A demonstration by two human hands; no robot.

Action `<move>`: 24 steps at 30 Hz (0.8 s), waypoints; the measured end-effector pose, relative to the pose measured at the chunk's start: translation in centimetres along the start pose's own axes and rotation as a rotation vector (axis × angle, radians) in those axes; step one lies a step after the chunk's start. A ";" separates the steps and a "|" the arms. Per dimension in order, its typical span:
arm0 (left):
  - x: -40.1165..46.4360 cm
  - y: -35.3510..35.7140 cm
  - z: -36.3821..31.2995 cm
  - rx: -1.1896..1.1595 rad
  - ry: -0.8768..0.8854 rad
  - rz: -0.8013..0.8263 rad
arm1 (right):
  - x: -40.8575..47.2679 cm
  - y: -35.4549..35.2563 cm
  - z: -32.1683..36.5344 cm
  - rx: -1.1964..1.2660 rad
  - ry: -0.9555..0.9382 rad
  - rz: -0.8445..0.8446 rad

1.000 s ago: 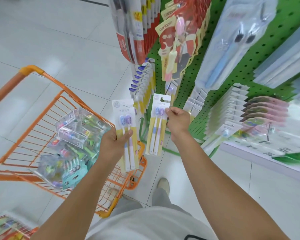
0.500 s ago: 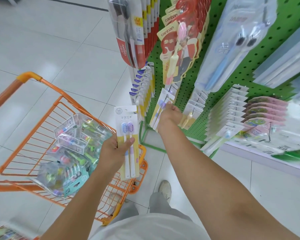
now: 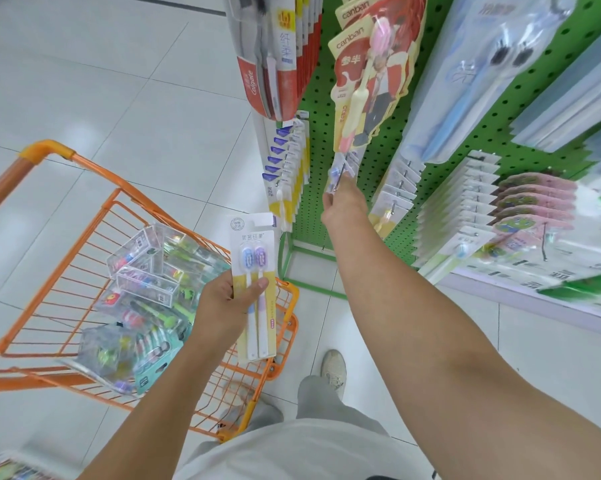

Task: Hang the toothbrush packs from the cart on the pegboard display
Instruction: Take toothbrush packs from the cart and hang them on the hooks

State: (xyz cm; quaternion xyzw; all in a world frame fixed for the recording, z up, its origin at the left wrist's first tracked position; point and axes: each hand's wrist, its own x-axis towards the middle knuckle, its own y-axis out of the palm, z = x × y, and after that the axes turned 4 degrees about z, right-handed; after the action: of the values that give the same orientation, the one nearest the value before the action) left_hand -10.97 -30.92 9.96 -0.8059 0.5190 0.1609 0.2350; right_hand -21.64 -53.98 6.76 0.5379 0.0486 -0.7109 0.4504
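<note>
My right hand [image 3: 342,202] pinched a twin toothbrush pack [image 3: 340,173] up at the pegboard [image 3: 378,140] hook; my left hand [image 3: 222,303] gripped the spare pack [image 3: 255,271], ready to hang after it.

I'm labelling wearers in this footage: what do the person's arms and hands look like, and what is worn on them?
Both forearms are bare, with no sleeve in view. The left hand and the right hand wear no gloves; no watch or ring shows. A light grey top appears at the bottom edge.

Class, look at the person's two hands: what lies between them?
In the head view, between the left hand and right hand shows only the toothbrush pack the left hand holds, then floor.
</note>
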 end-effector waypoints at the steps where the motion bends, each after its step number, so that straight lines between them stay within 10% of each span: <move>1: 0.0 -0.1 0.1 0.000 0.003 0.003 | -0.2 0.0 0.3 0.018 -0.025 0.016; 19: 1.6 1.8 -1.0 0.058 0.034 0.068 | -4.4 -3.9 2.5 -0.392 -0.270 0.101; 24: 2.4 3.7 -2.1 0.184 0.102 0.170 | -9.3 -9.2 -0.5 -0.795 -0.299 0.434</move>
State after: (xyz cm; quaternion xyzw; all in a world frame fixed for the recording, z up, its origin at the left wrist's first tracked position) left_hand -13.29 -35.16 9.72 -0.7412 0.6092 0.0908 0.2670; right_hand -27.54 -42.84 10.23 0.2134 0.1381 -0.5964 0.7614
